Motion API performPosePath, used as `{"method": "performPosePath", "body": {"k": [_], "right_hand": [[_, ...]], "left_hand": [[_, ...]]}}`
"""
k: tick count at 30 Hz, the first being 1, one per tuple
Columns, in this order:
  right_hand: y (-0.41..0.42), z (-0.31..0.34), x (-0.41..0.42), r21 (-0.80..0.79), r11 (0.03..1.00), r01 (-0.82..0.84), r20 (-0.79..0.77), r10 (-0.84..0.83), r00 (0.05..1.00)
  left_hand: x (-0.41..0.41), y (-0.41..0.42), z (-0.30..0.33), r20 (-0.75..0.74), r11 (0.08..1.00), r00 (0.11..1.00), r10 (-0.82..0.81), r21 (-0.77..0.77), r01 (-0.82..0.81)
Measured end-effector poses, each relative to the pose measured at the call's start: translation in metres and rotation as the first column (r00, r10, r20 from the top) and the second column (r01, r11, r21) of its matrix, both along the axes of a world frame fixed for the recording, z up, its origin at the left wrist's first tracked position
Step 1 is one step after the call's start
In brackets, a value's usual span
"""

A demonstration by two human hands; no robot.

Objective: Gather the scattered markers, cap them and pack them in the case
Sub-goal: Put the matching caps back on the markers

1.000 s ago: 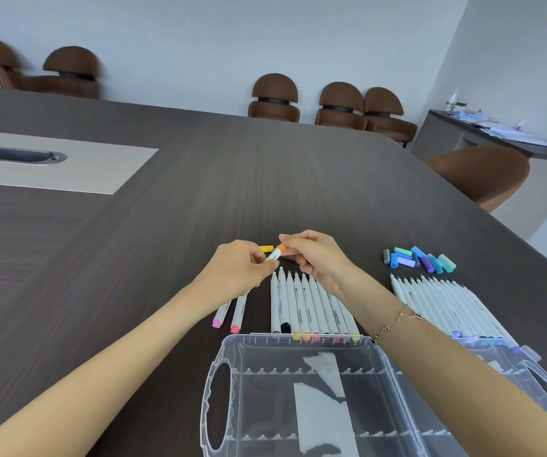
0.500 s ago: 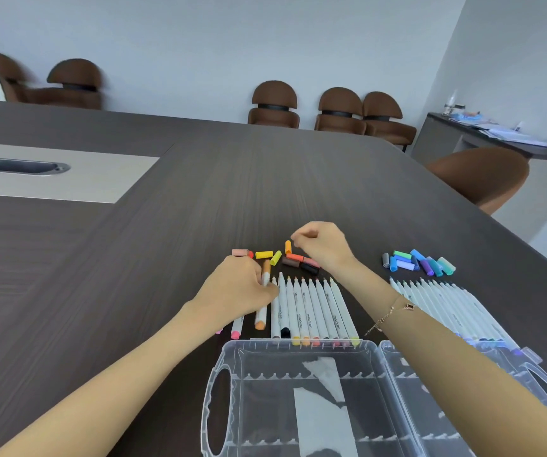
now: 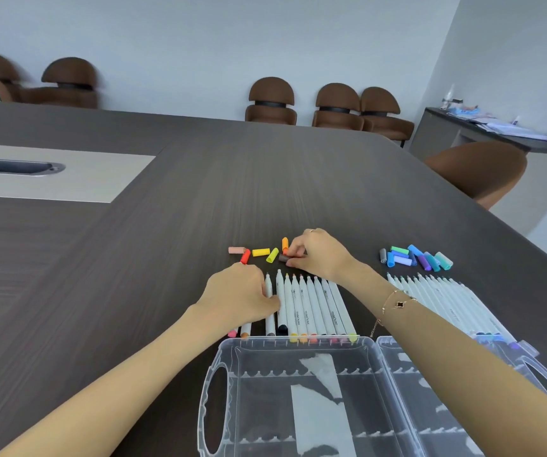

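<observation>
A row of white markers (image 3: 311, 305) lies tips away from me, just beyond the open clear case (image 3: 214, 390). My left hand (image 3: 239, 293) rests at the row's left end, fingers and thumb closed around an uncapped white marker (image 3: 268, 285) with a grey rear end. My right hand (image 3: 320, 255) is beyond the row, pinching a dark brown cap (image 3: 283, 258) on the table. Loose warm caps lie beside it: pink (image 3: 236, 250), red (image 3: 245, 256), yellow (image 3: 260, 252), yellow-green (image 3: 272, 255), orange (image 3: 285, 244).
A second row of white markers (image 3: 440, 298) lies at the right, with a cluster of blue, green and purple caps (image 3: 414, 257) beyond it. A brown chair (image 3: 476, 169) stands at the table's right edge. A metal cable hatch (image 3: 11, 166) sits far left.
The capped orange marker was laid at the row's left end. My left hand shifted onto a neighbouring marker. My right hand reached out to the caps and closed on the dark brown one.
</observation>
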State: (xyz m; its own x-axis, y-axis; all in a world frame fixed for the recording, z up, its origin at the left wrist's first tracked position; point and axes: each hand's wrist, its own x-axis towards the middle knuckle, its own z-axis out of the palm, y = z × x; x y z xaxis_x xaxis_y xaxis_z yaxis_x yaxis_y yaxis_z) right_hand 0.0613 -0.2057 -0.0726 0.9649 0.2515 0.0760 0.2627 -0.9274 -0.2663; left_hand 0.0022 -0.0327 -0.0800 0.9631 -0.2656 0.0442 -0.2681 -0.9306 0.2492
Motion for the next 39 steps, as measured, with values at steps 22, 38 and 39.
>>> {"method": "performPosePath", "body": {"k": [22,38,39], "right_hand": [[0.013,0.016,-0.02,0.753,0.514,0.41,-0.479,0.001,0.878],[0.0,0.009,-0.016,0.777,0.536,0.331,-0.432,0.071,0.899],[0.0,0.009,-0.016,0.777,0.545,0.316,-0.421,0.075,0.904]], "left_hand": [[0.009,0.014,0.015,-0.178,0.95,0.96,-0.217,-0.265,0.166],[0.01,0.017,0.012,-0.184,0.949,0.96,-0.212,-0.273,0.157],[0.009,0.017,0.012,-0.19,0.949,0.958,-0.215,-0.273,0.159]]}}
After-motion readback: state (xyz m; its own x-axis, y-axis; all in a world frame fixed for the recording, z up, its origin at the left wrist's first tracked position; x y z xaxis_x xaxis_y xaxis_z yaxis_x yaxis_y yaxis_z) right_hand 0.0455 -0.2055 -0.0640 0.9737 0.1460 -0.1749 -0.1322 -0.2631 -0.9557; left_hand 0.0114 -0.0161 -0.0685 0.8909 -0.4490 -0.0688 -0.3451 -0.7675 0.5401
